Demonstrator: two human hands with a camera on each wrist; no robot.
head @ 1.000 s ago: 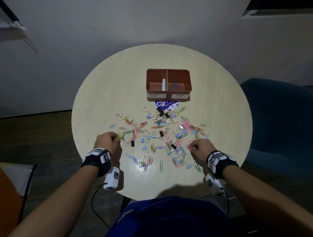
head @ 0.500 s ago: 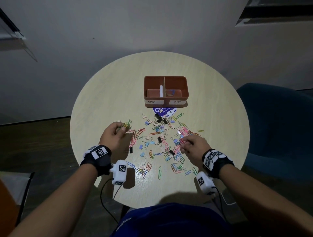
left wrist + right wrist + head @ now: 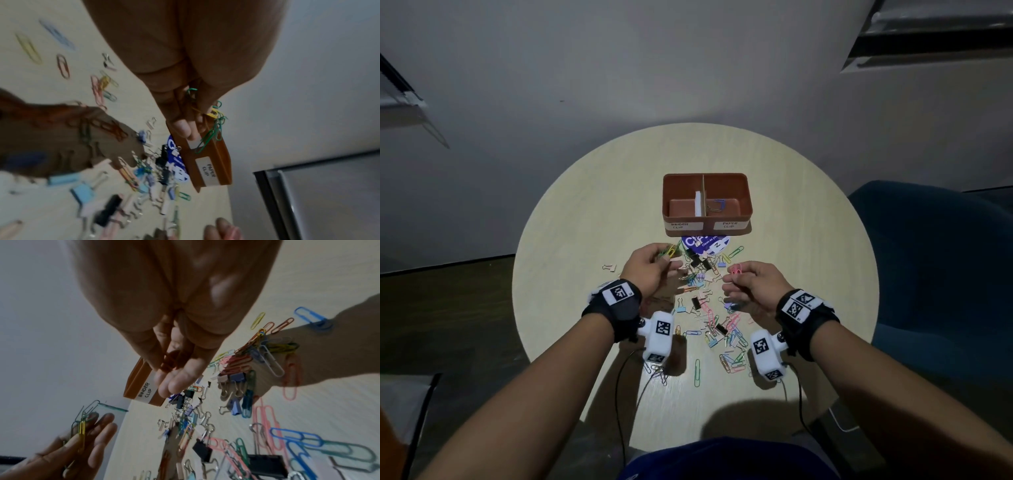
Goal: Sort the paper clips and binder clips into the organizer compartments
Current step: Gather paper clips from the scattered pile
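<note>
**Both hands lifted above the clip pile, each holding paper clips**

Head view: The round pale wood-grain table (image 3: 585, 240) carries a brown rectangular two-compartment plastic organizer (image 3: 707, 205) at its far centre. Front labels read "BINDER CLIP" on the left compartment and "PAPER CLIP" on the right. A few paper clips lie in the right compartment; what the left one holds cannot be told. A scattered pile of coloured wire paper clips and small binder clips (image 3: 710, 315) covers the table between the organizer and the person, partly lying over a blue round printed sticker (image 3: 705, 244). The left hand (image 3: 647, 270) is raised above the pile's left side, its grip narrow, pinching a bunch of green and yellow paper clips (image 3: 669, 253). The right hand (image 3: 753, 284) is raised on the right side, its grip pinching pink paper clips (image 3: 736, 270).

Left wrist view: The fingers (image 3: 183, 128) are curled round the green and yellow bunch (image 3: 213, 128), which hangs in front of the organizer (image 3: 211, 164). The picture is blurred.

Right wrist view: The fingers (image 3: 174, 382) close on reddish clips (image 3: 170, 361), seen in shadow. The "BINDER CLIP" label shows behind them.
</note>
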